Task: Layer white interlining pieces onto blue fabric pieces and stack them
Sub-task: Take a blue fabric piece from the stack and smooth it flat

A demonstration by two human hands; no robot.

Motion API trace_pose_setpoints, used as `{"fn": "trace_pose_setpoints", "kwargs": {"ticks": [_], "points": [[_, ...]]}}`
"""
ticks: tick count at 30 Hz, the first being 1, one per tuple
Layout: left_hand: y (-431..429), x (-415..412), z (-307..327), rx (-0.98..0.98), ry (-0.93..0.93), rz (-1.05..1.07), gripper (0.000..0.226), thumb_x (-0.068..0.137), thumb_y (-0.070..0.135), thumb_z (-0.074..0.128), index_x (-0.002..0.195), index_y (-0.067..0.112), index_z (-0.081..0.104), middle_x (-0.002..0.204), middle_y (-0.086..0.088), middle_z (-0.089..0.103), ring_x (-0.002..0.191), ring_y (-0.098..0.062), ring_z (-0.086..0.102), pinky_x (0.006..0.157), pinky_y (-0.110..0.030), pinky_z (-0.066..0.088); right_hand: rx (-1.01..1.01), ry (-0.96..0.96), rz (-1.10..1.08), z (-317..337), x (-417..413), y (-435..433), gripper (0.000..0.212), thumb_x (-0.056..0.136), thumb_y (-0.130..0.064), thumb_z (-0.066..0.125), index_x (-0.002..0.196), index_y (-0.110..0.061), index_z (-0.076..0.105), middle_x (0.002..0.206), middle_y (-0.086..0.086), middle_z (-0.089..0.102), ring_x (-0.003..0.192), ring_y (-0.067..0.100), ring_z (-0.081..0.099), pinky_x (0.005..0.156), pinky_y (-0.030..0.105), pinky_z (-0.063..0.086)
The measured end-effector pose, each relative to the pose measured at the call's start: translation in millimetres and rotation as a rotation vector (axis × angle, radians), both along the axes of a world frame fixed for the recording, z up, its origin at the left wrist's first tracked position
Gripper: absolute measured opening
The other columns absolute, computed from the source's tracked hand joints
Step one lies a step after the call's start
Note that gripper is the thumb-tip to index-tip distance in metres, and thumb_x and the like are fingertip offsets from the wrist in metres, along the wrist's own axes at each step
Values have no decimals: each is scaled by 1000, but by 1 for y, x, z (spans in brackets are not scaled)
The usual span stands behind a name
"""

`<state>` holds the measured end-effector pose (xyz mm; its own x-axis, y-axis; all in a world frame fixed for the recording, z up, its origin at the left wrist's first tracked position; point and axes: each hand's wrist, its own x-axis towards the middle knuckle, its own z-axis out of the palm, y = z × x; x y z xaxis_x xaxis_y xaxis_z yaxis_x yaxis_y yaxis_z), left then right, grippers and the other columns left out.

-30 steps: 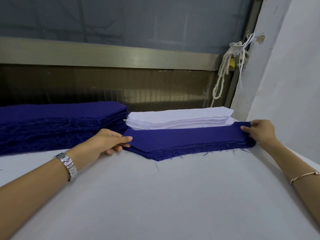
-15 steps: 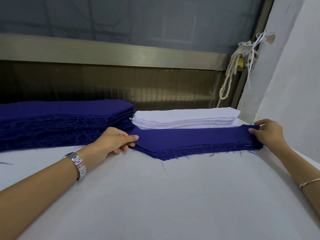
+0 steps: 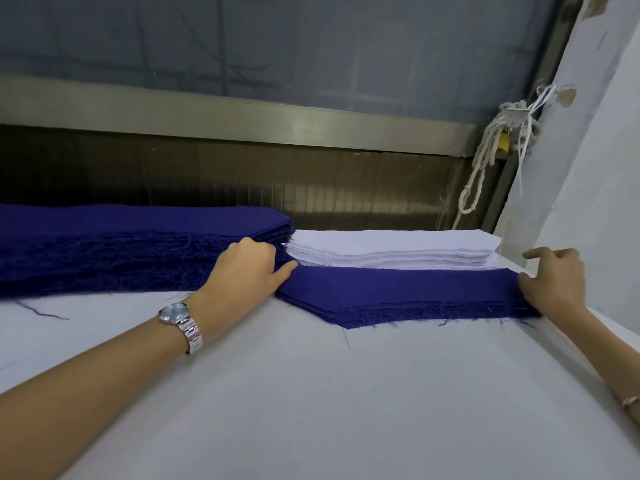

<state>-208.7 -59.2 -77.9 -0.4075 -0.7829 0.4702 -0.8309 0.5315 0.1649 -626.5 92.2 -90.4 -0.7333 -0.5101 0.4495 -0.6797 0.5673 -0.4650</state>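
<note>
A low stack of blue fabric pieces [image 3: 398, 292] lies on the white table, its frayed edge toward me. Directly behind it sits a stack of white interlining pieces [image 3: 391, 249]. My left hand [image 3: 244, 271] rests at the stack's left end, fingers curled, thumb on the top blue piece. At the right end my right hand [image 3: 554, 282] pinches the blue fabric, its index finger lifted. A tall pile of blue fabric [image 3: 131, 247] fills the far left.
The white table [image 3: 346, 410] stretches toward me. A dark ribbed panel with a metal rail [image 3: 311, 126] backs the table. A knotted white rope [image 3: 485, 161] hangs at the right corner beside a white wall [image 3: 595, 168].
Both hands stayed at the ends of the low blue stack. My left thumb has slid further onto the top piece, and my right index finger has lifted off the cloth.
</note>
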Motion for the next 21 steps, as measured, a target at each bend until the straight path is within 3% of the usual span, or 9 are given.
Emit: {"fn": "trace_pose_setpoints", "kwargs": {"ticks": [3,6,11,14,21], "points": [[1,12,12,-91,65,-73,44,96,47,55,63,20,45,54,2,53,55,-17,54,61,-37,55,-46,85,159,8,29,-9,35,88,2,65,122,-6,65,132,26,50,116,43,52,99,52,46],[-4,34,21,-191,109,-109,35,97,40,58,73,15,56,58,1,57,57,-22,58,60,-39,54,-95,136,319,14,70,-26,25,90,-1,68,114,-9,69,125,18,60,107,31,58,97,46,48],[-15,80,29,-422,43,-72,24,97,36,57,85,18,65,72,5,62,65,-15,58,47,-27,39,-57,139,567,22,140,-62,20,92,-7,67,111,-15,70,113,3,64,99,11,53,88,27,44],[-26,109,33,-478,-15,-17,21,98,32,56,95,15,68,86,-1,65,81,-19,58,52,-31,43,-71,132,693,28,181,-87,18,94,-9,65,111,-13,71,107,0,65,96,11,55,84,24,42],[-53,164,41,-416,-136,147,28,101,32,51,111,17,71,104,-4,70,93,-23,60,73,-38,47,-129,68,864,45,260,-145,21,98,-16,61,114,-8,72,111,6,69,91,8,56,80,23,42]]}}
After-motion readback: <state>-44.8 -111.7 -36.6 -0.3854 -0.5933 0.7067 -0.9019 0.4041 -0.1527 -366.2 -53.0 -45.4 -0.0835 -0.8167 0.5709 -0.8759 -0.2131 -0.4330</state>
